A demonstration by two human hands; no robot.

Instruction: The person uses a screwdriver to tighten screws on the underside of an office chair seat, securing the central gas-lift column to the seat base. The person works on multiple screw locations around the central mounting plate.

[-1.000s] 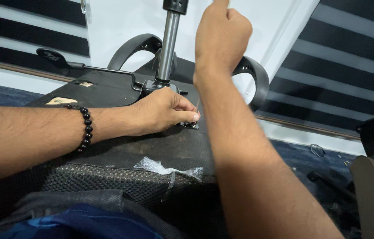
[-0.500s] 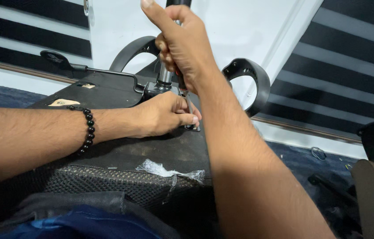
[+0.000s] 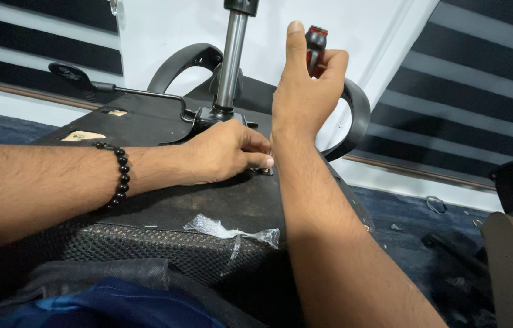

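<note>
The right hand (image 3: pixel 305 100), thumb raised, grips a red-and-black screwdriver handle (image 3: pixel 315 45) at one o'clock of the gas cylinder (image 3: pixel 231 61). The left hand (image 3: pixel 223 152) pinches a small fastener (image 3: pixel 264 170) on the upturned chair seat (image 3: pixel 147 124), fingers closed, at six o'clock of the cylinder.

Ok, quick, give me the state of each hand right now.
Left hand: fingertips pinched on a small fastener on the underside of the chair seat.
Right hand: closed around a red and black screwdriver handle, forefinger extended upward.

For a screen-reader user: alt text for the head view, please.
The left hand pinches a small fastener on an upturned black chair seat, while the right hand holds a red-and-black screwdriver handle beside the metal column.
</note>
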